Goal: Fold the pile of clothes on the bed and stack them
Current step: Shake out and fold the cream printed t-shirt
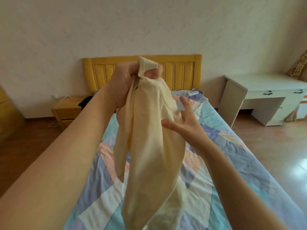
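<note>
My left hand (126, 83) grips the bunched cream garment (149, 138); my right hand (184, 120), fingers spread, touches its side. Risk: twisted fabric folds unevenly.

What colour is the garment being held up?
Pale cream-yellow garment, plain with no pattern, seen in the head view.

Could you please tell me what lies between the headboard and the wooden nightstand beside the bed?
Nothing: in the head view, bare wall and floor separate headboard from nightstand.

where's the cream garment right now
In the head view the cream garment hangs mid-frame above the bed, its top bunched in the left hand, the right hand touching its right side.
</note>
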